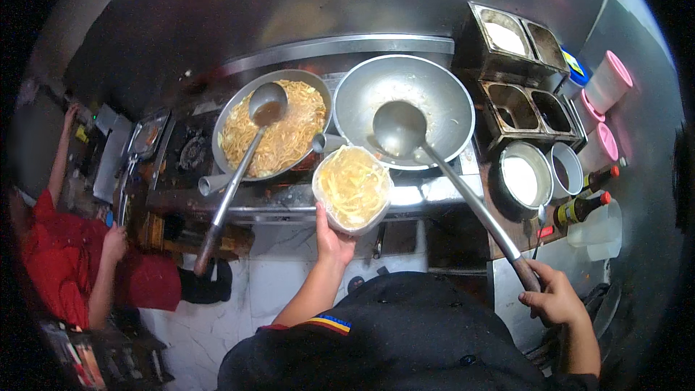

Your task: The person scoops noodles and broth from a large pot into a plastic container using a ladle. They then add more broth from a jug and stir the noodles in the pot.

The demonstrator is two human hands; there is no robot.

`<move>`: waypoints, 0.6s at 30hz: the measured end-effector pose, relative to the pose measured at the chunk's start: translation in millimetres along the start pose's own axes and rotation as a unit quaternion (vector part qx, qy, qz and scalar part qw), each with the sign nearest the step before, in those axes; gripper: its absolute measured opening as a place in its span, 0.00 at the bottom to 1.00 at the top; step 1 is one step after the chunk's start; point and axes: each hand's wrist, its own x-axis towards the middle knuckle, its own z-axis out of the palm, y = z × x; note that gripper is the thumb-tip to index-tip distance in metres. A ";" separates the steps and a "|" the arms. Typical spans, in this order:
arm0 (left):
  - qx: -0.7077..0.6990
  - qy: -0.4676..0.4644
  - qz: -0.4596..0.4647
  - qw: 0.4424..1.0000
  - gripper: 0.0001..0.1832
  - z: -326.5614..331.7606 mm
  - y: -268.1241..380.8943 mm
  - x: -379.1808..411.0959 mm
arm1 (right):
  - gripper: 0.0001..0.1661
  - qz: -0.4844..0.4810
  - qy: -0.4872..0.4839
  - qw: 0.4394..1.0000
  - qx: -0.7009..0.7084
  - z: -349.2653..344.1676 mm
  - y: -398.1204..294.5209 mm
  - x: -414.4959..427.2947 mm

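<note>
My left hand [335,244] holds up a bowl of noodles in broth [354,187], gripped from below at the stove's front edge. The bowl seems wrapped in thin clear plastic. In my right hand [559,293] is the wooden handle of a long steel ladle [400,125]. Its round head rests inside a wide metal wok [347,98], which has only a little liquid and some scraps in it. To the left stands a second wok [219,146] full of fried noodles. Another ladle [269,103] lies across it, with brown sauce in its head and its handle jutting over the front.
On the right are steel containers [502,138], a pot of white contents [524,176], sauce bottles [581,209] and pink-lidded containers [608,79]. A bare burner [193,152] lies left of the noodles. Farther left, a co-worker in red [70,260] holds a long tool.
</note>
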 end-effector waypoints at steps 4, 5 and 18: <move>0.006 0.015 -0.004 1.000 0.35 9.0 2.8 -4.8 | 0.33 0.020 -0.044 0.999 0.009 -8.3 -14.6 3.7; 0.007 0.009 -0.001 1.000 0.35 8.2 3.1 -5.0 | 0.33 0.018 -0.053 0.998 0.006 -11.5 -16.9 2.2; -0.012 0.011 0.005 1.000 0.35 7.5 1.1 -1.7 | 0.31 0.048 -0.144 0.945 0.288 -33.6 -23.6 0.3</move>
